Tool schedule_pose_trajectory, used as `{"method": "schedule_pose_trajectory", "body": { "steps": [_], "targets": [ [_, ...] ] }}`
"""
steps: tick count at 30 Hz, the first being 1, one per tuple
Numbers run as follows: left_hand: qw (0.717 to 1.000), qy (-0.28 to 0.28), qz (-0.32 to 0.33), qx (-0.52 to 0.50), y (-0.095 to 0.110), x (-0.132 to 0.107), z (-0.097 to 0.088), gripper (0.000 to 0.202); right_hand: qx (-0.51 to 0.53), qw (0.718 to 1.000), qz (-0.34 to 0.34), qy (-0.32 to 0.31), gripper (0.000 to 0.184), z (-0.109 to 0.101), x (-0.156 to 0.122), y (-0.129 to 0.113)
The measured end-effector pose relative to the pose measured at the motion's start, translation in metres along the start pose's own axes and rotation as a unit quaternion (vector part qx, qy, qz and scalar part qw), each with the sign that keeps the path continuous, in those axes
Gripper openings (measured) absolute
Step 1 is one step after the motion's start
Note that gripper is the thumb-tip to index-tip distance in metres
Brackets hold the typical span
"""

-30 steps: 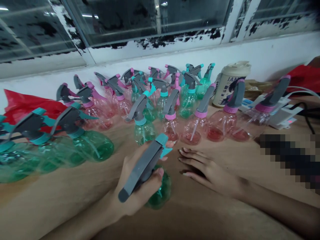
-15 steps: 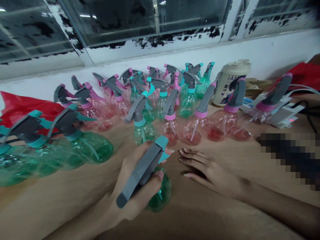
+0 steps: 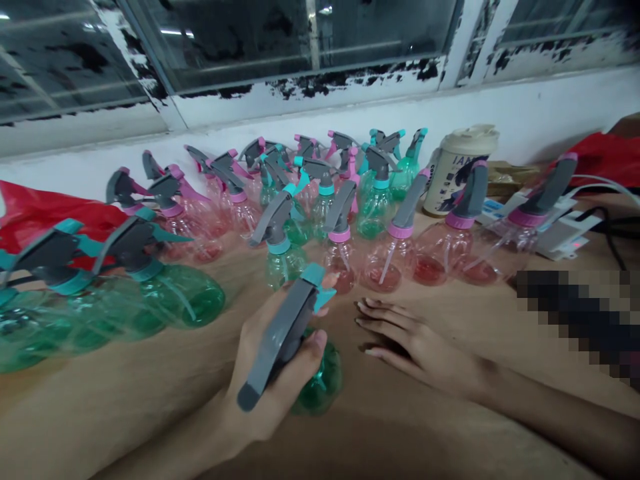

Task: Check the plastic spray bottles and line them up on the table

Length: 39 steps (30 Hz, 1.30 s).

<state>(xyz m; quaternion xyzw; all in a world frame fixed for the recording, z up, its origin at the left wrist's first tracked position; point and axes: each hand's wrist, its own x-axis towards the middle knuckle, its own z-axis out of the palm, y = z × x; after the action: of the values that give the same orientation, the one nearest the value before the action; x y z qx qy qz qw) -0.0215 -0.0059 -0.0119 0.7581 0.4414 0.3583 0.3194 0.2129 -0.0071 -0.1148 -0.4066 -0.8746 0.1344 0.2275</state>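
Note:
My left hand (image 3: 270, 373) is wrapped round the neck of a green spray bottle (image 3: 323, 380) with a grey and teal trigger head. The fingers and thumb hide its collar. My right hand (image 3: 405, 337) lies on the wooden table (image 3: 395, 427) with fingers stretched out, holding nothing. Just beyond the hands stand another green spray bottle (image 3: 286, 263) and a pink spray bottle (image 3: 343, 263) with a grey head and pink collar. More pink bottles, such as one with a slanted head (image 3: 387, 267), continue the row to the right.
Several green bottles (image 3: 185, 293) stand at the left, before a red plastic bag (image 3: 50, 207). Pink and green bottles crowd along the white wall (image 3: 525, 100). A lidded cup (image 3: 460, 167), a white power strip (image 3: 565, 237) with cables and a second red bag (image 3: 605, 160) occupy the back right.
The held spray bottle's head has shifted slightly left and up and turned a little more upright in my left hand. My right hand stays in place.

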Motion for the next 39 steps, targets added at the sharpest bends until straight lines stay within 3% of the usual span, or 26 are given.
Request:
{"method": "schedule_pose_trajectory", "body": {
  "steps": [4,10,18,23,28,34,39],
  "targets": [
    [0.999,0.012,-0.023,-0.031,0.001,-0.002,0.003,0.020,-0.006,1.000,0.002,-0.010,0.040,0.000,0.000,0.001],
    [0.998,0.012,-0.033,-0.055,0.000,0.000,0.005,0.038,0.007,1.000,-0.001,-0.003,0.040,-0.001,0.001,0.001],
    [1.000,-0.001,0.003,-0.001,0.000,0.004,0.000,0.033,0.001,1.000,-0.007,-0.006,0.041,-0.001,0.001,0.002],
    [0.998,-0.004,0.013,0.061,0.004,0.005,-0.005,0.004,-0.005,1.000,-0.006,-0.016,0.041,-0.001,0.001,0.002],
    [0.999,-0.009,0.033,0.040,0.011,0.005,-0.005,0.014,-0.008,1.000,-0.004,-0.020,0.041,-0.001,0.001,0.001],
    [0.999,-0.004,0.027,0.026,0.010,0.004,-0.005,0.010,-0.013,1.000,0.001,-0.025,0.041,-0.002,0.001,0.001],
    [0.997,0.006,0.061,0.046,0.007,0.006,-0.005,0.015,-0.003,1.000,0.001,-0.018,0.043,-0.001,0.001,0.002]
  ]
}}
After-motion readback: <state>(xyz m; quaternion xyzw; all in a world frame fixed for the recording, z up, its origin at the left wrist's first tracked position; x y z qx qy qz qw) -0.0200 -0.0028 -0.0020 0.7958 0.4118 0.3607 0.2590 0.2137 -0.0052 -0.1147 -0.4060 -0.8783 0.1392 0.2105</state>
